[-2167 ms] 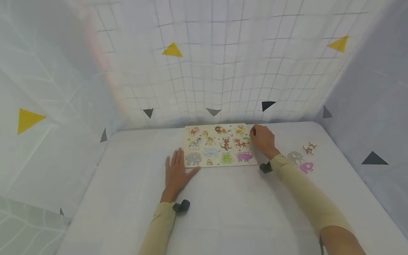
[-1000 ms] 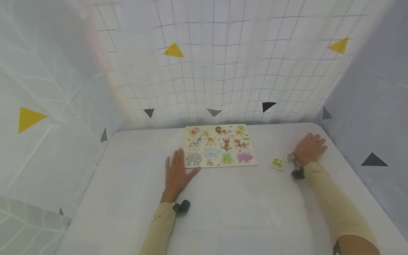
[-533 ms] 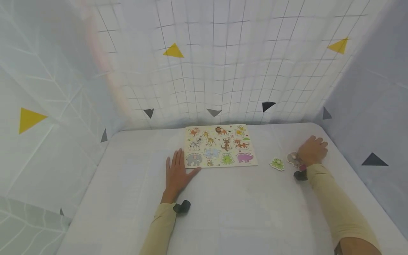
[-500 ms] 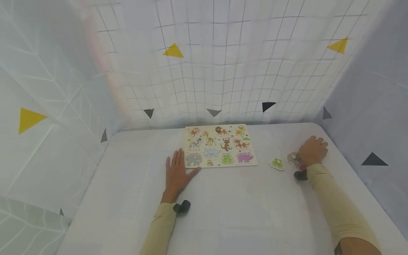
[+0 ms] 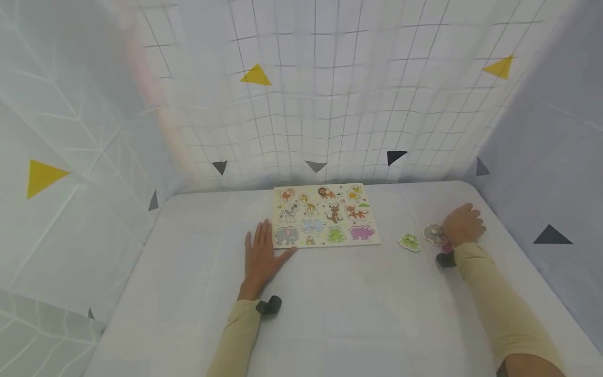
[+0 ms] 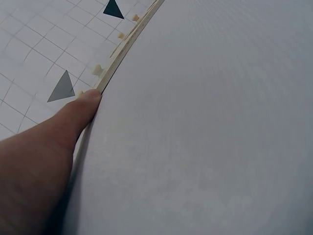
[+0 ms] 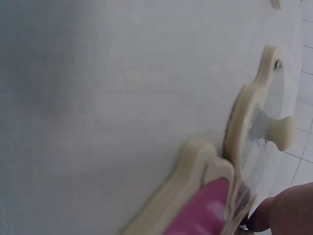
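A wooden animal puzzle board (image 5: pixel 343 228) lies at the far side of the table. My left hand (image 5: pixel 259 260) lies spread at its left front corner; in the left wrist view the thumb (image 6: pixel 90 98) touches the board's edge. To the right, my right hand (image 5: pixel 463 224) is bent low over the table beside a grey elephant piece (image 5: pixel 432 234) and a purple hippo piece (image 5: pixel 446 247). In the right wrist view a fingertip (image 7: pixel 261 218) meets a wooden edge near the hippo piece (image 7: pixel 205 210); its grip is hidden. The elephant piece (image 7: pixel 261 132) has a knob.
A green frog piece (image 5: pixel 410 242) lies between the board and the elephant piece. White table cloth (image 5: pixel 348 303) spreads in front of the board. A gridded white curtain (image 5: pixel 311 104) stands close behind the table, with grey fabric (image 5: pixel 542 157) on the right side.
My right hand left the board's right side, and the frog piece now lies on the table. It moved over the kangaroo piece, now out of sight, then shifted slightly nearer. My left hand stayed.
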Demonstrator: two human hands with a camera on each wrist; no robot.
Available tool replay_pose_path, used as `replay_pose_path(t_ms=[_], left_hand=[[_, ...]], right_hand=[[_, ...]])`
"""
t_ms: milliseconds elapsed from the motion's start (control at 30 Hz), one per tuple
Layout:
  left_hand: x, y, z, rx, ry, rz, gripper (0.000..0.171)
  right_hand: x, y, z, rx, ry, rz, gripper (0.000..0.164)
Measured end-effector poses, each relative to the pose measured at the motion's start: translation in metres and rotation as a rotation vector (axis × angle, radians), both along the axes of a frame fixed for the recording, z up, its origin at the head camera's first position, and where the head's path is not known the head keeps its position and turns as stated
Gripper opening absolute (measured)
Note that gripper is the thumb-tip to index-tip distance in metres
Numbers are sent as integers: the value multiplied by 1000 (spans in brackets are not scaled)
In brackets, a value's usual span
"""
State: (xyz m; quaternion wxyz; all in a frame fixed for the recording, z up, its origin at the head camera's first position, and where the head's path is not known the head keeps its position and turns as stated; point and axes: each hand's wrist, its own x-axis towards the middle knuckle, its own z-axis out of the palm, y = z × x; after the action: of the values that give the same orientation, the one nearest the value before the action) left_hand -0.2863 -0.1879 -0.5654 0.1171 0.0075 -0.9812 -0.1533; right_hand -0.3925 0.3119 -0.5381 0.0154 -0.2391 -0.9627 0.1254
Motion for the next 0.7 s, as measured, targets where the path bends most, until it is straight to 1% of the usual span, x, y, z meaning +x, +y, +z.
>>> replay_pose_path(t_ms=[133,333,433,567,633,700], left_hand=[[-1,-1,-2,-13,-6,7,102],[-2,-1,-4,-6,1,5,102],[-3,-1,-6,-6,-2,1,102],[-3,-1,-7,-2,-6,0,102],[-4,-1,-7,-7,-5,3,102],[-4,-1,-6,-10,-2,4,102]], right_hand=[[2,-2,3,13,-30,12,49],[3,1,5,70,-45,85,49],[1,-1,6,65,-23,118,52],[-6,-13,8,62,29,155,53],[-10,-19,8,89,46,176,51],[-14,-28,9,121,42,197,49]])
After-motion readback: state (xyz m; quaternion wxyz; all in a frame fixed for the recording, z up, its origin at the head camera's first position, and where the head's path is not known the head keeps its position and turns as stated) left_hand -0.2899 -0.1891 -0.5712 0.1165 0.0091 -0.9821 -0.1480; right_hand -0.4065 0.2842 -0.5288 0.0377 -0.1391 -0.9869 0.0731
